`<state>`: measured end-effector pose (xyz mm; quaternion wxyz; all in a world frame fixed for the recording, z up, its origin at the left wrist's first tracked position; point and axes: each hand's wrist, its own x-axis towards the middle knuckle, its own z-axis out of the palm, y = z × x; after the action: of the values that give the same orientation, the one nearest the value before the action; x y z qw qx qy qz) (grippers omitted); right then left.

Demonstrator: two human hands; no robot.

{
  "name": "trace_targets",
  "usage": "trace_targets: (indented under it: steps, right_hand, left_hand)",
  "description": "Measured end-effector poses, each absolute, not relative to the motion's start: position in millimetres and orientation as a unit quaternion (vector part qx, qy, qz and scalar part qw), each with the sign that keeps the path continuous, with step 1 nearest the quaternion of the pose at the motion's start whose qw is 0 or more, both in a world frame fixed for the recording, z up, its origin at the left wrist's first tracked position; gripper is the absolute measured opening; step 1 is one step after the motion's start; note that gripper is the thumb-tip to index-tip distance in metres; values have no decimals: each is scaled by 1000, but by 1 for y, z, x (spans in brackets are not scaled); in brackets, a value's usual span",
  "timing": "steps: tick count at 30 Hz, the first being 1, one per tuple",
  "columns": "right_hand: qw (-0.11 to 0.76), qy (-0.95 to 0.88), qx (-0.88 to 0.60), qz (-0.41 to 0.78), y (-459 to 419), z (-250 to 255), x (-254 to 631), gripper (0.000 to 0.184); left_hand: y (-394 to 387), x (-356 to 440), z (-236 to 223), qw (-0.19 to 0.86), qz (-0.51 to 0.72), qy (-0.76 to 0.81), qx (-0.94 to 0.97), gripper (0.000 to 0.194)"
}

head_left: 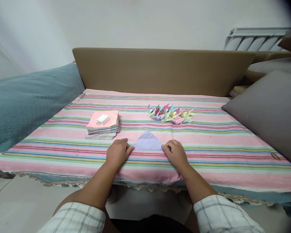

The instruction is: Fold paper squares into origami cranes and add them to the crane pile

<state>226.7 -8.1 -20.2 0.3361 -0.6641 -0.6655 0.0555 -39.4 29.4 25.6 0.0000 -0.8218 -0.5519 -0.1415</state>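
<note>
A pale lilac sheet of origami paper [147,142], folded into a triangle, lies flat on the striped cloth with its peak pointing away from me. My left hand [118,151] is at its left corner, the thumb on the corner and the other fingers curled, the index a little apart. At the opposite corner, the thumb and index finger of my right hand [176,153] pinch the paper. Beyond the right hand sits a cluster of small folded paper cranes [169,115] in several colours. Left of the triangle is a stack of square paper [103,129], pink on top.
A white charger plug [103,119] rests on the stack. The striped cloth [63,142] covers the seat, with a brown backrest [160,71] behind. A blue-covered armrest [34,97] bounds the left; a grey cushion [271,113] leans at right near a small brown loop [275,156].
</note>
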Motion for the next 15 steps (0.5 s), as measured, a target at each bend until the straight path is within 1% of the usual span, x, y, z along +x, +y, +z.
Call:
trace_targets:
  steps: [3,7,8,12,15]
  right_hand:
    - [334,-665,-666,52,-8,-19,226,28]
    - [329,-663,-671,47,-9,-20,226,26]
    - [331,-661,-672,45,-8,-20,226,25]
    - [345,-661,-665,38,-8,-22,225,20]
    - [341,-661,-667,36,-8,-22,225,18]
  left_hand:
    - [29,-40,26,5,-136,-555,-821,32]
    - [30,-40,24,15,-152,-556,-817,21]
    - [30,-39,23,27,-164,-544,-822,21]
    - [23,-26,15,74,-181,-451,-871,33]
    - [13,-9,7,52,-158,-375,-912,35]
